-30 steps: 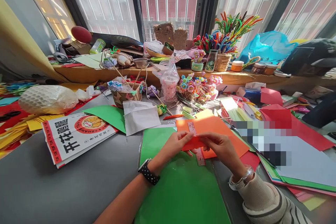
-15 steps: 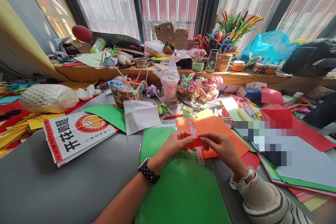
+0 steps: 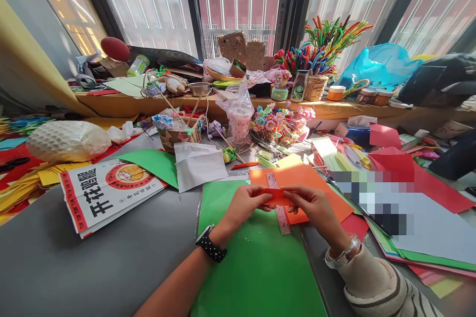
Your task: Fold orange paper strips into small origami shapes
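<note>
A small piece of orange paper [image 3: 276, 197] is stretched between my two hands, above the top part of a green mat [image 3: 253, 262]. My left hand [image 3: 247, 204] pinches its left end, a dark dotted watch strap on the wrist. At the right end, my right hand [image 3: 313, 206] grips it between thumb and fingers, with a clear bangle below. Under the held piece lies a pink patterned ruler [image 3: 283, 220], partly hidden by the paper. Larger orange sheets [image 3: 327, 193] spread out behind and right of my right hand.
A printed paper bag [image 3: 111, 193] lies on the left of the grey table. Behind my hands stand a lidded pink cup [image 3: 240, 126], a basket [image 3: 180, 136] and crocheted flowers [image 3: 273, 121]. White sheets [image 3: 439, 228] are stacked at right.
My fingers have shifted slightly apart along the orange paper, and more of it shows flat between them. Both hands still hold it in nearly the same place.
</note>
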{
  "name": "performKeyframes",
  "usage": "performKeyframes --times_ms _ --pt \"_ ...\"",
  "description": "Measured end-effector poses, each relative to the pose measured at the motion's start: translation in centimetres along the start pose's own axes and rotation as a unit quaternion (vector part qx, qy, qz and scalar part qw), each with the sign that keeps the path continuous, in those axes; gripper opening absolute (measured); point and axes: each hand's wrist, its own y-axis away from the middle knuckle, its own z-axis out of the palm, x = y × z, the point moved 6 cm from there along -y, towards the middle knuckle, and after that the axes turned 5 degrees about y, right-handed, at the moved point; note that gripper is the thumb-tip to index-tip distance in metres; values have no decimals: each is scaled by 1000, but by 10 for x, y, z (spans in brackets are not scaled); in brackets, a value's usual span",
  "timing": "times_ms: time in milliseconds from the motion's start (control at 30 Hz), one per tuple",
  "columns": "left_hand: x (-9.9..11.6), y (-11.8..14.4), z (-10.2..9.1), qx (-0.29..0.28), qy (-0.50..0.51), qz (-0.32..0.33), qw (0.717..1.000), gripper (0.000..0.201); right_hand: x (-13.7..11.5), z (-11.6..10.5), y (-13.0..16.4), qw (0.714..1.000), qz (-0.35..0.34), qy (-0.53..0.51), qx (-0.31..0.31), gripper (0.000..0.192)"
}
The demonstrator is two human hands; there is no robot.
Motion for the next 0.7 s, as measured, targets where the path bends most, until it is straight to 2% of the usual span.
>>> performKeyframes --times_ms 133,367,567,700 --pt "1 0 -1 28 -34 44 998 22 1 4 0 1000 17 -19 -18 31" --pt "2 2 2 20 -56 69 996 22 2 7 3 998 40 -36 -34 30" --pt "-1 -1 3 -3 -33 31 999 36 -2 7 4 997 38 -42 -43 29" --pt "-3 -1 4 -3 -24 9 1000 37 -3 8 4 998 31 -28 -50 30"
